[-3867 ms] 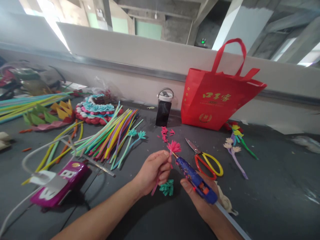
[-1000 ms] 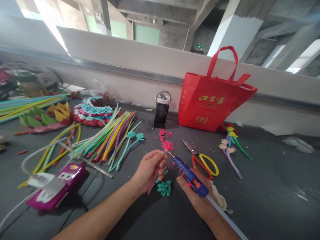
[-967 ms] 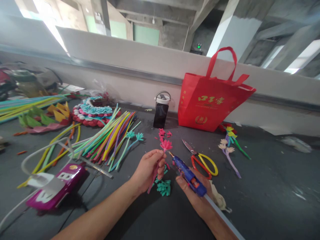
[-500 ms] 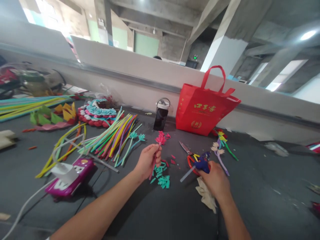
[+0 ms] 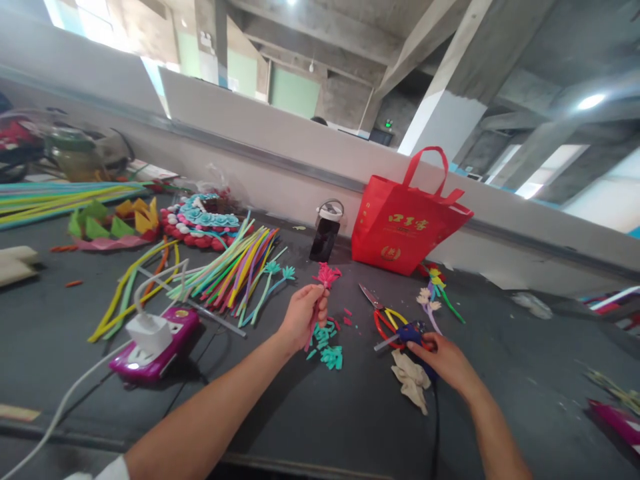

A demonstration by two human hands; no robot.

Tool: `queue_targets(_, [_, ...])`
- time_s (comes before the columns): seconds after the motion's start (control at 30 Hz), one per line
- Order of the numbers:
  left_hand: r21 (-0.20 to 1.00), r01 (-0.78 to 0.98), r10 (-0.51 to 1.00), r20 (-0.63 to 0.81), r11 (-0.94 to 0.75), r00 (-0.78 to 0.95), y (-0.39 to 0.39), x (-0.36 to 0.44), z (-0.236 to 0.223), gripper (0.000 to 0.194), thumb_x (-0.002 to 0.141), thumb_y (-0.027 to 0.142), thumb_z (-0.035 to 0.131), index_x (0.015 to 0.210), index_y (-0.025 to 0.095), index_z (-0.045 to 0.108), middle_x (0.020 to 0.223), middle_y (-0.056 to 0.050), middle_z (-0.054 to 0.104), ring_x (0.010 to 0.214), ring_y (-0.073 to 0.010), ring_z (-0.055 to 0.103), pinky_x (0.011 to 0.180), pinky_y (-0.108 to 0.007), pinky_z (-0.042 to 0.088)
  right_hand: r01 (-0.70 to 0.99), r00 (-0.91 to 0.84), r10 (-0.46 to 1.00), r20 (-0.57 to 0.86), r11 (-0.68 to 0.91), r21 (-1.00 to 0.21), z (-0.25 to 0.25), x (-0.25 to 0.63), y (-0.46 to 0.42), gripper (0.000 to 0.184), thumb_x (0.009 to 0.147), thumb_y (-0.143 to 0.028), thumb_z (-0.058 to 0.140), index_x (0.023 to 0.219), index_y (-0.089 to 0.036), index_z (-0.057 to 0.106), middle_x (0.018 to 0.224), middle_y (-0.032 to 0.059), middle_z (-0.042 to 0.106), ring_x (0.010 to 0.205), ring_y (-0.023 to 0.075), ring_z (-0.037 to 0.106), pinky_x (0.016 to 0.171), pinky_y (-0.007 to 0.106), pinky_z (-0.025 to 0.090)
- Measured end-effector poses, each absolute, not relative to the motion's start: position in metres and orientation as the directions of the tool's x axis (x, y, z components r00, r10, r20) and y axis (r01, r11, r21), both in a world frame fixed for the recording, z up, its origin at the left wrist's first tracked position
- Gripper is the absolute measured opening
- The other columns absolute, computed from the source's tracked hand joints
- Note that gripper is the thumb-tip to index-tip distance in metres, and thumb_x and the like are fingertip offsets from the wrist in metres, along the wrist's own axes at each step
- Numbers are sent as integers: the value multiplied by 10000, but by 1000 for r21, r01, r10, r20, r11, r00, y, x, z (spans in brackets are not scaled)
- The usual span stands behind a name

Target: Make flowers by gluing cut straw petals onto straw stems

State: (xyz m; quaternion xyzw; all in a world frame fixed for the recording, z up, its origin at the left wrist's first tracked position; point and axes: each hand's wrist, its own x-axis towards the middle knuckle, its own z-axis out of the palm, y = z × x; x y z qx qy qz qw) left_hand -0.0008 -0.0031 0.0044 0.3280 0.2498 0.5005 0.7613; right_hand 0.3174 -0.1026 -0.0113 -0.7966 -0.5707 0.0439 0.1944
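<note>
My left hand [image 5: 305, 312] is closed round the stem of a pink pipe-cleaner flower [image 5: 327, 275], its head pointing up. Under that hand lie cut teal pieces [image 5: 331, 357]; a few pink scraps [image 5: 347, 321] are beside them. My right hand [image 5: 443, 360] has its thumb and fingers on a dark blue hot glue gun [image 5: 411, 332], low over the table. A clear glue stick [image 5: 385, 343] pokes out of it to the left. Scissors [image 5: 373, 298] with red handles lie beside the gun, partly covered by it. A crumpled beige cloth [image 5: 411, 381] is just below.
Several coloured pipe cleaners [image 5: 235, 273] lie left of centre, with teal flowers [image 5: 287, 273]. A purple power strip [image 5: 157, 347] with a white plug sits at left. A phone [image 5: 325, 240] leans upright near a red bag [image 5: 400, 223]. Finished flowers [image 5: 433, 297] lie at right.
My right hand has moved slightly right and lower with the glue gun, and its fingers look looser on it. The left hand still holds the pink flower. The view has shifted a little.
</note>
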Motion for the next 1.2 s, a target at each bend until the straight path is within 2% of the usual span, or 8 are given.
queue_targets(0.1, [760,-582,922,-59,289,382,-5,1,3,211,764,345,660,761,166,549,510,70,439,374,-68,389,328,-185,313,893,366,894,258,-260,-368,1,300,-100,367,751,-519,592,863,-178,668,850,128,699,811,282,655,731,376,477])
queue_targets(0.23, [783,-547,914,-68,297,399,-8,5,1,213,770,348,660,753,160,562,508,67,452,356,-65,386,315,-186,308,905,194,932,307,-50,-422,6,244,-76,278,870,-413,495,935,-220,684,963,75,703,851,211,655,790,317,476])
queue_targets(0.5, [806,-523,926,-79,277,369,-6,3,-1,253,765,393,668,778,169,551,526,74,450,376,-60,399,333,-174,311,871,-1,964,268,133,-473,-22,179,-31,91,761,-169,629,702,-223,671,727,32,654,737,191,621,715,285,431])
queue_targets(0.7, [801,-499,909,-128,331,398,-10,6,1,255,784,392,662,794,164,547,532,76,431,370,-29,302,333,-157,160,742,47,961,272,149,-654,-24,187,-36,146,890,-296,490,825,-205,584,750,33,647,699,184,618,656,285,461])
queue_targets(0.87, [778,-497,888,-164,385,431,-11,7,3,238,795,372,660,790,158,556,518,77,409,376,-26,260,354,-169,144,584,36,978,207,148,-798,-18,184,-42,205,929,-379,442,865,-209,538,687,-8,621,522,132,559,469,226,428])
queue_targets(0.97, [776,-479,876,-190,411,444,-11,7,4,222,799,357,656,794,155,565,526,72,415,379,-27,275,361,-170,141,541,34,981,192,144,-829,-14,183,-45,196,928,-377,449,871,-210,535,713,-1,614,563,140,571,488,235,440])
queue_targets(1.1, [787,-458,875,-202,412,439,-10,8,5,211,810,349,648,797,153,571,530,69,416,380,-28,275,360,-171,144,680,60,947,314,191,-707,-7,186,-49,84,874,-211,484,879,-209,568,827,38,622,790,197,603,742,335,484])
queue_targets(1.2, [789,-469,886,-195,397,422,-8,7,5,201,810,337,649,793,153,569,521,73,405,380,-29,268,358,-172,150,865,14,860,510,246,-438,-2,188,-52,302,767,-68,497,999,-214,623,1015,80,618,996,253,556,906,424,433])
